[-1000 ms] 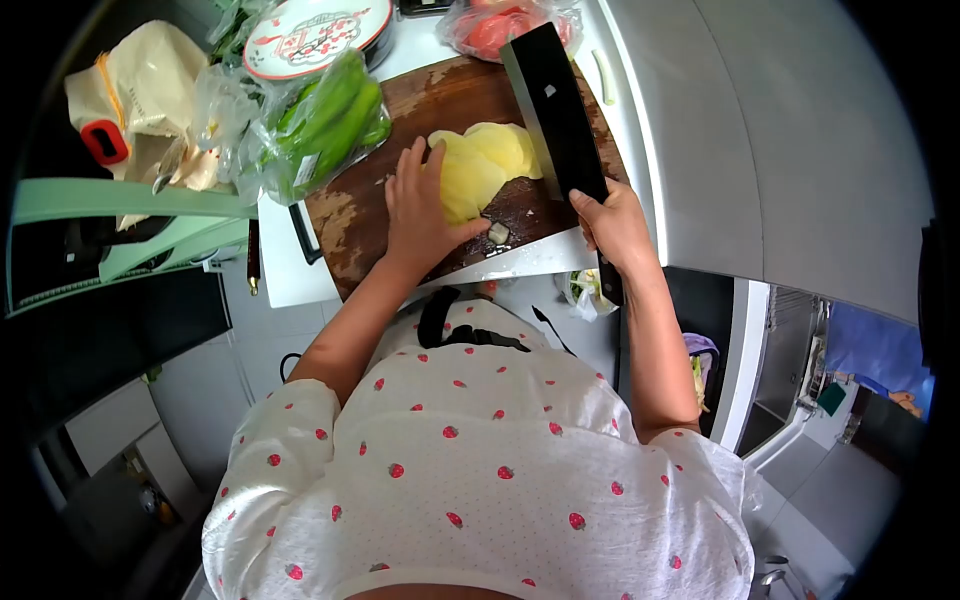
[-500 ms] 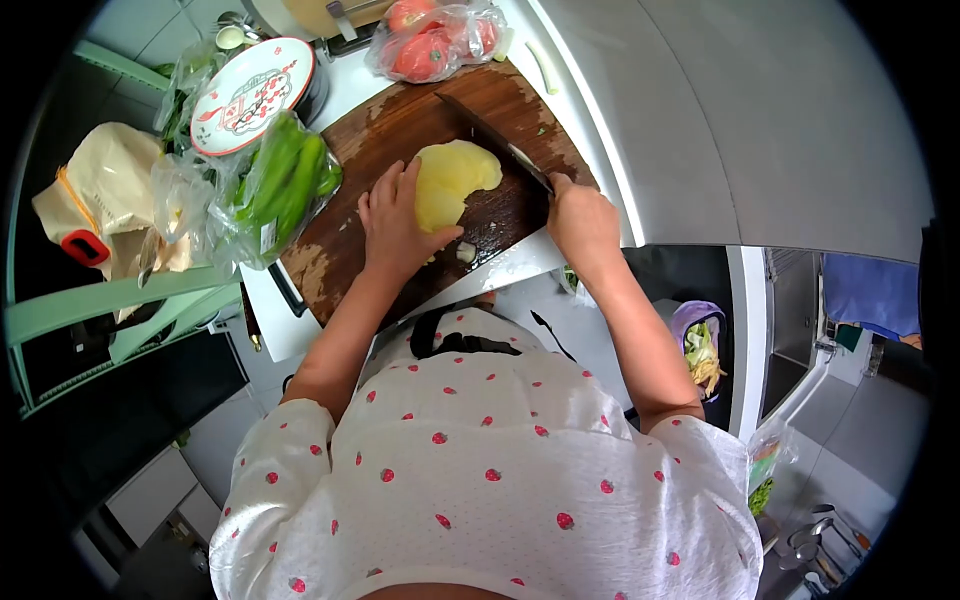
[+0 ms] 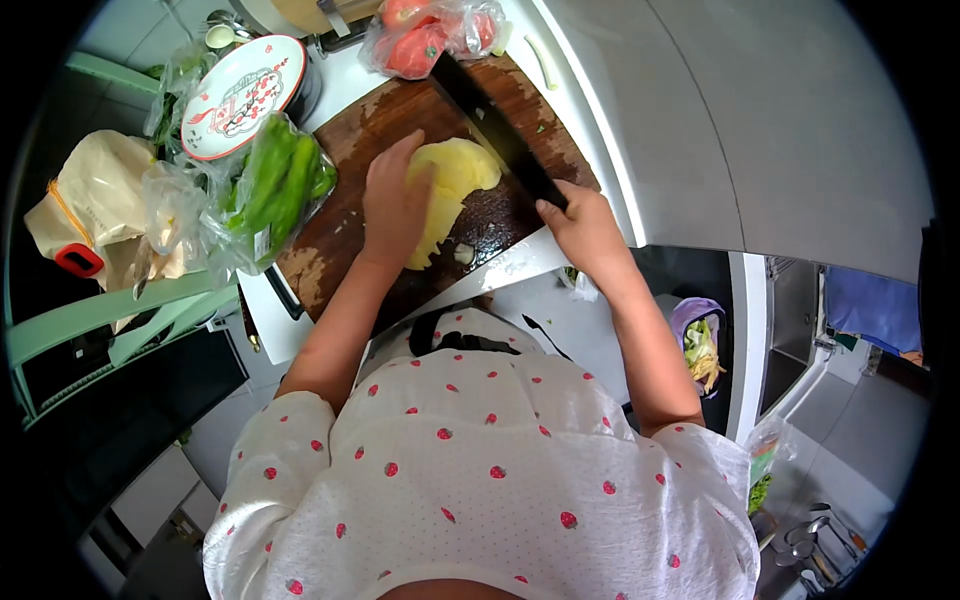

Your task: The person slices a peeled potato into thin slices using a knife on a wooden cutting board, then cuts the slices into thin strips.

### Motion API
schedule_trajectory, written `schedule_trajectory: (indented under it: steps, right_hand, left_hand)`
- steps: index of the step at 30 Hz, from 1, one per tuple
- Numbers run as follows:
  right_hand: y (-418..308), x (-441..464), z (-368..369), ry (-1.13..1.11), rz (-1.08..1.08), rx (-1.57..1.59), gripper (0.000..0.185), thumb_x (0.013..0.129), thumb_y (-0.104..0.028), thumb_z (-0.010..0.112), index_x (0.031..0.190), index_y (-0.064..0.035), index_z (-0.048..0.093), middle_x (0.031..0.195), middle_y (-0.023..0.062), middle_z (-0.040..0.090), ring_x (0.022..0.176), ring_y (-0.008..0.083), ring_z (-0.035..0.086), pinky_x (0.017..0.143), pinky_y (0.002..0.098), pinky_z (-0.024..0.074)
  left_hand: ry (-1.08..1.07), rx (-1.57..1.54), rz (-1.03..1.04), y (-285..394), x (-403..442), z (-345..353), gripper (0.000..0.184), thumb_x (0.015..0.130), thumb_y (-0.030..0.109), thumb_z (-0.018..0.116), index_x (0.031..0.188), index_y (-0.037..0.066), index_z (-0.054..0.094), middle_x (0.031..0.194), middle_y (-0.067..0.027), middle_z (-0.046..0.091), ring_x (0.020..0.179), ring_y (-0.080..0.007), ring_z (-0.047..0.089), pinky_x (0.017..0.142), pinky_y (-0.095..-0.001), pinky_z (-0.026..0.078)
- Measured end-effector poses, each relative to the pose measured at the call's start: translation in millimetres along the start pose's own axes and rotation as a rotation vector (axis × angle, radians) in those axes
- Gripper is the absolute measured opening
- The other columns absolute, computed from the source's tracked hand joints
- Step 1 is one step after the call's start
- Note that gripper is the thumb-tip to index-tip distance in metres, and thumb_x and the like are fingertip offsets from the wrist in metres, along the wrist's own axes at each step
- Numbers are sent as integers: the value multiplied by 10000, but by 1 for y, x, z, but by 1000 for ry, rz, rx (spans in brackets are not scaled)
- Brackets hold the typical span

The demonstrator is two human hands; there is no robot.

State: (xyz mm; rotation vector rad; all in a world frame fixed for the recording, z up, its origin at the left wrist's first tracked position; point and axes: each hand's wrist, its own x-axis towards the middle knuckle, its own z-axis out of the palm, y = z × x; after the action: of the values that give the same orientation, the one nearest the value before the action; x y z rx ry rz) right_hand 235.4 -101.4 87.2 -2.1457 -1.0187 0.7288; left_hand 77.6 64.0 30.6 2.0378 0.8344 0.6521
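Right hand [image 3: 583, 229] grips a broad black cleaver [image 3: 500, 130]; left hand [image 3: 397, 203], loosely curved, meets thin yellow slices [image 3: 452, 180] at nine o'clock.

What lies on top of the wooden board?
Yellow slices, a small pale piece and tiny bits lie on the board. The left hand hides part of the slices; what lies beneath them, or beneath the knife, is covered.

Kitchen, prob. home: cutting board [image 3: 375, 120] w/ veg, plate [image 3: 245, 97], bagged tomatoes [image 3: 415, 50].
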Motion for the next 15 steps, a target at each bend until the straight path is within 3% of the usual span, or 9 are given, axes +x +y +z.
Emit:
schedule_trajectory:
  steps: [1,2,4,7,10,15]
  right_hand:
    - [-3,0,-7,-65,32,162,158,876,-131,587,804,10,587,598,153,587,556,252,604,553,376,494]
    - [-6,2,-17,-284,288,463,191,896,-141,594,759,-16,548,538,58,506,454,138,482,464,285,433]
    - [-18,-1,-25,-433,307,764,201,900,-140,591,740,-39,524,534,27,482,422,106,433,426,255,387]
    - [-17,0,-22,-604,343,1033,180,902,-132,593,761,-60,507,535,20,469,396,93,403,385,247,340]
    - [-11,0,-14,-692,409,1181,157,903,-144,600,803,-62,510,544,26,463,395,94,397,378,252,333]
    - [-1,-6,-17,-534,503,1258,177,904,-156,605,795,-70,495,558,21,455,400,91,374,389,265,346]
  left_hand:
    - [60,-258,-44,1,2,-4,585,895,427,567,1290,5,476,1246,-184,538,1170,-302,506,1025,-445,346]
    - [24,-486,-118,1,5,-6,611,914,477,490,1289,-6,474,1248,-181,543,1168,-301,511,1031,-434,347]
    - [-46,-941,-253,3,13,-7,703,953,576,334,1287,-28,470,1251,-174,553,1164,-300,521,1044,-413,349]
    - [-524,-1932,-430,14,12,-8,883,904,700,187,1308,-42,443,1303,-157,525,1213,-302,492,1063,-437,336]
    - [-427,-1912,-498,39,-1,-5,935,871,739,152,1341,-27,407,1335,-165,498,1238,-305,474,1066,-462,328]
    - [-334,-1823,-522,34,-7,-11,855,917,681,166,1315,-16,461,1323,-166,505,1230,-299,479,1058,-464,333]
